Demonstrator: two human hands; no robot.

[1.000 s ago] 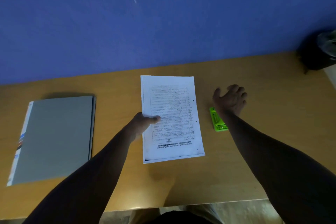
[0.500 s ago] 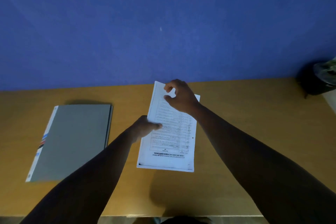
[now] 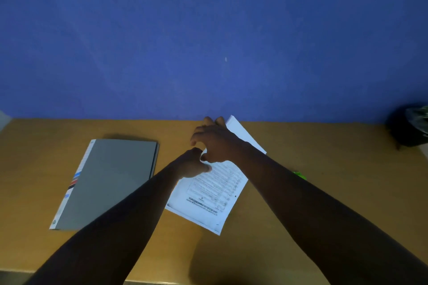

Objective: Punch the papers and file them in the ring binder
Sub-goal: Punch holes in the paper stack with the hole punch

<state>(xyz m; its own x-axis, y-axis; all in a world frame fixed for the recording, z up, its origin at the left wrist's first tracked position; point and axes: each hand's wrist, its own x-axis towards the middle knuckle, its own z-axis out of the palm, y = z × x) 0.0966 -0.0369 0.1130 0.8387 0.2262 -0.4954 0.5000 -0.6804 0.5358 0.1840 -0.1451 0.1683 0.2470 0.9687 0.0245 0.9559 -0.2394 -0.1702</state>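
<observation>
**Both hands on the papers**

Papers [image 3: 208, 194] lie skewed on the table [image 3: 301, 227], right of the closed grey binder [image 3: 108, 183]. Left hand [image 3: 192, 165] pinches their left edge, thumb on top. Right hand [image 3: 214, 143] lies over the far end, fingers [image 3: 208, 121] loosely spread; grip unclear.

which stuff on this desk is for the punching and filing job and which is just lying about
For the job:
papers, under both hands
grey ring binder, shut, left of the papers
green punch, mostly hidden behind the right arm

Lying about:
dark object at the desk's far right edge
</observation>
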